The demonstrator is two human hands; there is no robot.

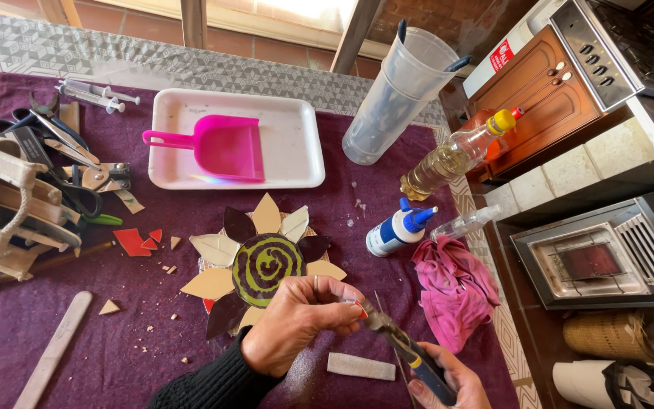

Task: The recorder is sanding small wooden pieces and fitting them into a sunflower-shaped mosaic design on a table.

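A table draped in dark purple cloth point(387, 163) fills the room's middle, with a tiled counter and a small heater off at three o'clock. At about six o'clock the person's left hand point(300, 318) pinches a small red tile chip point(360, 309) between its fingertips, while the right hand point(448, 379) is closed around the blue-and-yellow handles of metal tile nippers point(403, 344), whose head meets the chip. Just beyond the hands, towards twelve o'clock, lies a round mosaic flower point(263, 261) with a green-and-brown spiral centre and cream, tan and dark petals. A white rectangular tray point(297, 144) holding a pink plastic dustpan point(225, 148) sits farther at twelve, and a crumpled pink rag point(456, 291) lies at three.
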